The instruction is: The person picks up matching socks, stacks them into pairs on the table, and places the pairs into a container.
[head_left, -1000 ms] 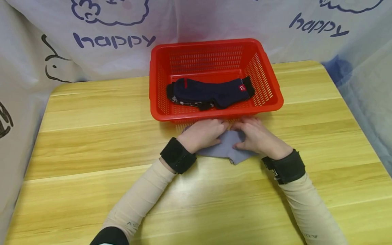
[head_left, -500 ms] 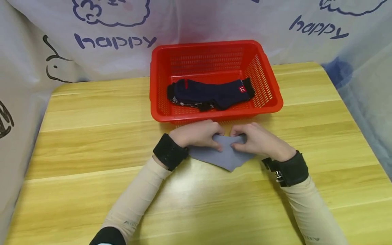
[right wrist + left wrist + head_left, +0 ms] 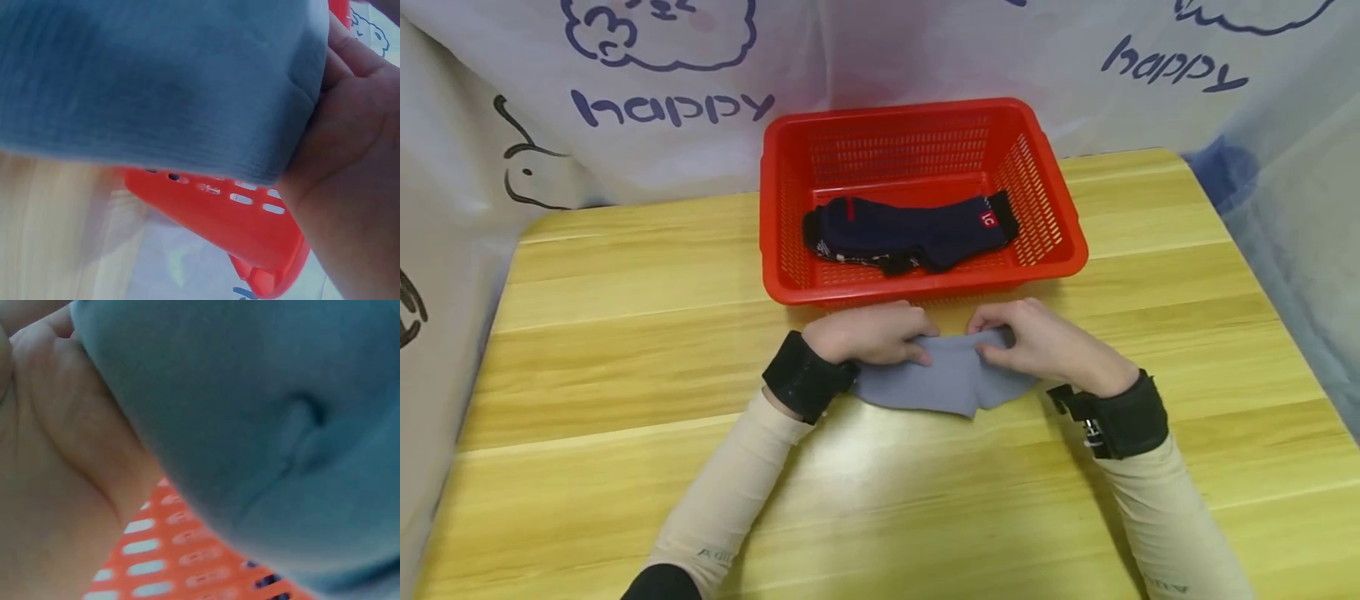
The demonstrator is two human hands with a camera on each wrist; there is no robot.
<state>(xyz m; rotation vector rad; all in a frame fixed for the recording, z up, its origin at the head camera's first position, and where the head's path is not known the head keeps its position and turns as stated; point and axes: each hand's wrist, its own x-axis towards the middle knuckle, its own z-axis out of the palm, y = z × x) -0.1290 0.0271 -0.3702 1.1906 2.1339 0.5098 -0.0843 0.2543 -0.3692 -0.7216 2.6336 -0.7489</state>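
A grey sock (image 3: 943,382) lies on the wooden table (image 3: 625,350) just in front of the red basket (image 3: 1045,258). My left hand (image 3: 872,333) grips its left upper edge and my right hand (image 3: 1037,342) grips its right upper edge, lifting that edge slightly. In the left wrist view the grey sock (image 3: 269,425) fills most of the frame over my palm, with the red basket (image 3: 181,556) behind. In the right wrist view the grey sock (image 3: 156,81) hangs from my fingers above the red basket (image 3: 250,231).
A dark navy sock pair (image 3: 910,233) lies inside the basket. A white cloth backdrop printed "happy" (image 3: 670,108) stands behind the table. Bare tabletop stretches to the left, the right and the front.
Both hands have pulled back a little from the basket and apart, curling on the grey sock's upper edge, which now stretches between them instead of lying under flat hands.
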